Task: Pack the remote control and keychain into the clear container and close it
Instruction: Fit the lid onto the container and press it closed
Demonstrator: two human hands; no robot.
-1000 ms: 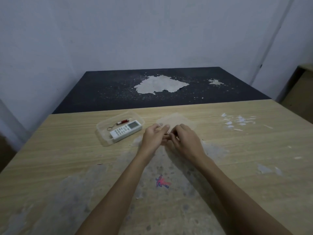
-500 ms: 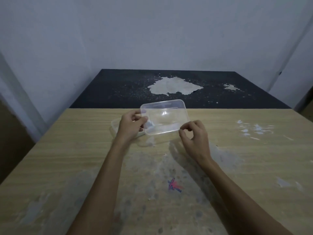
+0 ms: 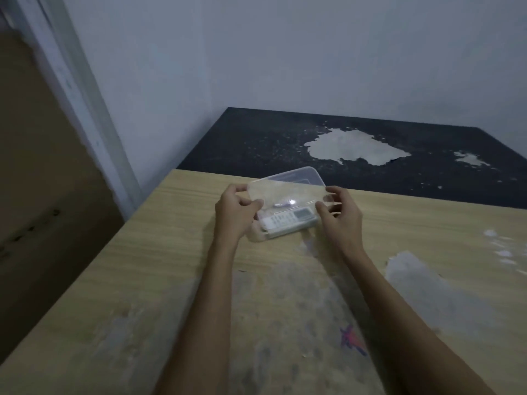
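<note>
The clear container [image 3: 258, 236] rests on the wooden table [image 3: 159, 252] near its far left edge. Inside it lies the white remote control [image 3: 288, 222], and behind that the keychain [image 3: 281, 205], partly washed out by a glint. I hold the clear lid [image 3: 288, 186] just above the container, tilted with its far edge higher. My left hand [image 3: 236, 213] grips the lid's left end and my right hand [image 3: 339, 215] grips its right end. The lid does not look seated on the container.
A black table [image 3: 285, 141] with worn pale patches adjoins the wooden table at the back. A wall and door frame [image 3: 77, 89] stand to the left, with a drop past the table's left edge. Paint marks [image 3: 352, 339] spot the near tabletop.
Both hands picked the lid up from the table, carried it left over the container and now hold it by both ends. The view has swung left.
</note>
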